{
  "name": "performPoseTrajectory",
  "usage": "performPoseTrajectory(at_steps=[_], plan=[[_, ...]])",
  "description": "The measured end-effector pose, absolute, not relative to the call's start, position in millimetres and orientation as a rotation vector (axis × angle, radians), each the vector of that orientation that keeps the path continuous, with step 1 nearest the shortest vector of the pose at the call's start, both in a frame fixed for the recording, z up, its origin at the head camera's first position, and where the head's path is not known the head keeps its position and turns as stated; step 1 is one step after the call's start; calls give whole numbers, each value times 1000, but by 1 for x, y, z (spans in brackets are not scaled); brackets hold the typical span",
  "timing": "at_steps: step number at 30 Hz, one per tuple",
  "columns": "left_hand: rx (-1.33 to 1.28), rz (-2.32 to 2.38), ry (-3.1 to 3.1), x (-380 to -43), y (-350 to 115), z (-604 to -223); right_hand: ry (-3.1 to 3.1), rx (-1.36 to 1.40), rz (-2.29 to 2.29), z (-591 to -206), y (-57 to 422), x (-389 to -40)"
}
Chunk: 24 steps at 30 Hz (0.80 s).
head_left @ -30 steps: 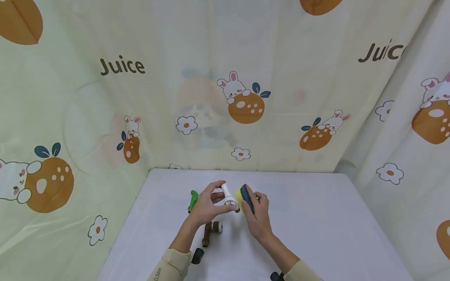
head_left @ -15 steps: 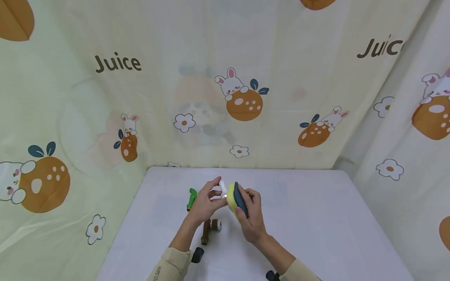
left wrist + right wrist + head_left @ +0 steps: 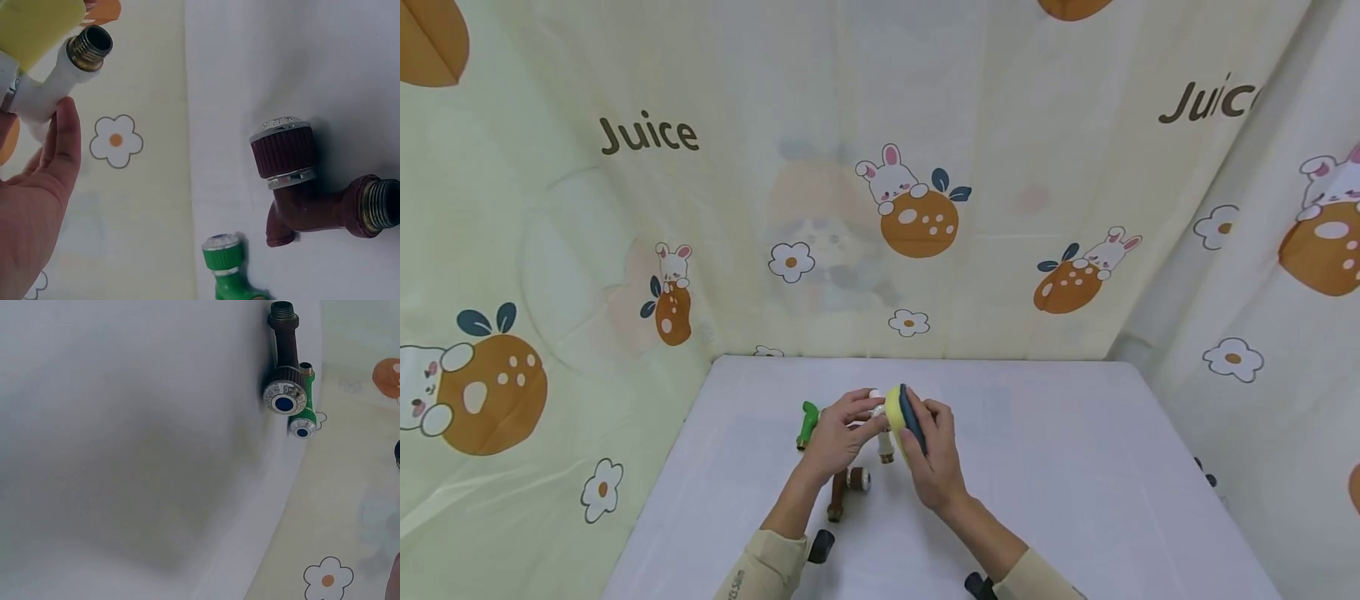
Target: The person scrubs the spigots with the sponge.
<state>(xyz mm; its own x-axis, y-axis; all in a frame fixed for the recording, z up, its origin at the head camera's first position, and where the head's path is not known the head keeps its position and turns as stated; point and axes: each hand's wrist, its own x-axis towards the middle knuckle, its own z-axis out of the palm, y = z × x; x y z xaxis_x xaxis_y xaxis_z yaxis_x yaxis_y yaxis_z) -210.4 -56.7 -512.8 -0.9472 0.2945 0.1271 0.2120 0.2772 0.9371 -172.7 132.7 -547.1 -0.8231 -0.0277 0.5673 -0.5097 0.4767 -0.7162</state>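
1. White tap (image 3: 49, 94) — raised over the worktop (image 3: 1075, 467), gripped by the left hand (image 3: 837, 435).
2. Yellow-and-blue sponge (image 3: 895, 415) — grasped in the right hand (image 3: 938, 468), right at the white tap.
3. On the worktop, a brown tap (image 3: 837, 497) and, farther off, a green tap (image 3: 807, 426).

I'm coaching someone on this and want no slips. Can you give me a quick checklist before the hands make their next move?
1. White tap gripped by the left hand: ok.
2. Sponge gripped by the right hand: ok.
3. Sponge's yellow side turned toward the white tap: ok.
4. White tap's threaded end not covered by fingers: ok.
5. Brown tap and green tap lying unheld on the table: ok.
6. Sponge damp: cannot tell.
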Motion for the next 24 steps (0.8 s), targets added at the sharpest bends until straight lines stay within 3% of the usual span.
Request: performPoseTrajectory(at_steps=[12, 24], plan=[[696, 1644, 2482, -212, -54, -513, -2294, 292, 1320, -542, 136, -177], [713, 1467, 2765, -213, -54, -517, -2226, 321, 1338, -543, 141, -177]])
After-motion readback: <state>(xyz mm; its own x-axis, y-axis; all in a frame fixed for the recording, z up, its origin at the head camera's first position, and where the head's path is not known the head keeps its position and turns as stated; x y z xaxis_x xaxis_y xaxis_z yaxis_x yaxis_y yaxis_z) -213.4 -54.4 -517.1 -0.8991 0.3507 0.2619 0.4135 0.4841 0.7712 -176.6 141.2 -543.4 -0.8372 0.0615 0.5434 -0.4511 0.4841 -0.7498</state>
